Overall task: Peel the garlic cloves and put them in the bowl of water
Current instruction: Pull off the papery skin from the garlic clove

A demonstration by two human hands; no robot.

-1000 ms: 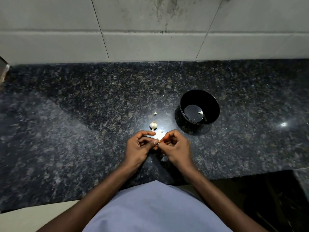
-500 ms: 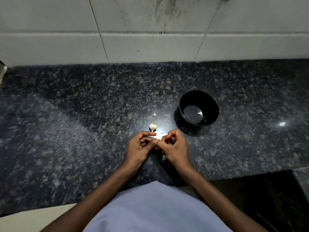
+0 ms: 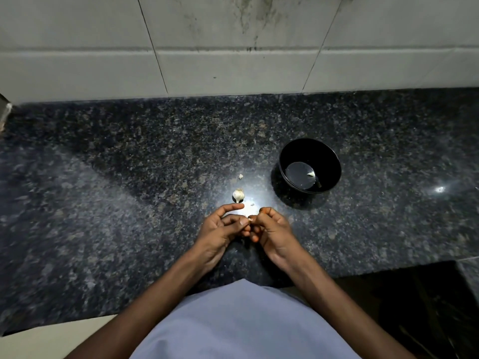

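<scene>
Spanning the whole width of the view, the dark speckled granite counter (image 3: 129,190) meets a pale tiled wall (image 3: 233,60) at 12 o'clock, the tiles streaked with dark stains near the top. A person's pale blue shirt (image 3: 241,325) fills the 6 o'clock edge, and both bare forearms reach up from it toward the middle of the counter.

The black bowl (image 3: 329,156) stands at about 2 o'clock from the hands, well apart from them, with a shallow pool of water in its bottom and one peeled garlic clove (image 3: 310,174) lying in the water toward the 3 o'clock side.

The left hand (image 3: 220,229) and the right hand (image 3: 272,229) meet just above the counter, their fingertips touching. The fingers of both hands are curled inward and pinch a small garlic clove (image 3: 249,219) between them; only a pale sliver of it shows between thumb and fingertips. The left forefinger is stretched out toward 1 o'clock over a bright glare on the stone.

A garlic bulb piece (image 3: 238,195) sits on the counter just beyond the left forefinger, at 12 o'clock from it. A small scrap of garlic skin (image 3: 240,176) lies farther out at 12 o'clock, and a tinier fleck (image 3: 252,204) rests in the glare near the fingertips.
</scene>
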